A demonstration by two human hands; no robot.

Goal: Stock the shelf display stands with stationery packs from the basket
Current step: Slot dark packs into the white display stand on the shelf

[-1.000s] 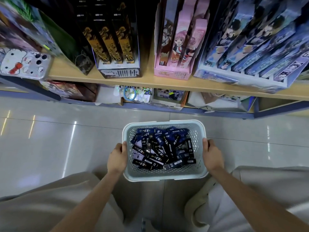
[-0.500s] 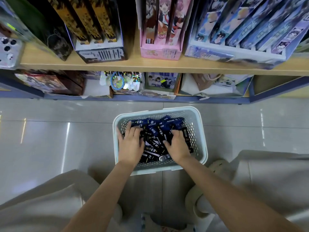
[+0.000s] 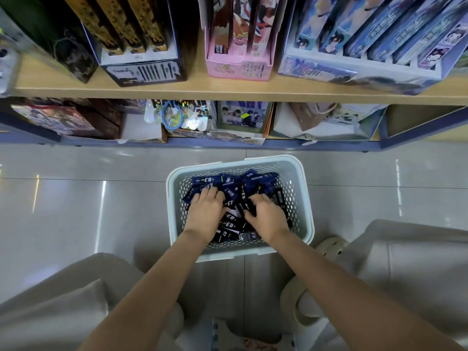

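A pale blue perforated basket point(image 3: 305, 211) stands on the tiled floor below the shelf, filled with several dark blue and black stationery packs point(image 3: 258, 179). My left hand point(image 3: 205, 214) lies in the left half of the basket, fingers curled down into the pile around packs. My right hand point(image 3: 267, 216) is in the right half, its spread fingers dug into the packs and gripping some. On the wooden shelf point(image 3: 228, 88) stand a black-and-gold display stand point(image 3: 141, 70), a pink display stand point(image 3: 238, 68) and a wide blue display stand point(image 3: 354, 72), each holding upright packs.
Under the shelf a lower level holds boxes, a blue cord loop point(image 3: 172, 116) and paper bags point(image 3: 319, 117). My knees in light trousers point(image 3: 410, 269) flank the basket, and a pale shoe point(image 3: 329, 247) sits at its right corner. Glossy floor tiles stretch left.
Both hands left the basket's side rims and went into the pile; their fingers have since curled into the packs. The view dipped and drew closer to the basket.
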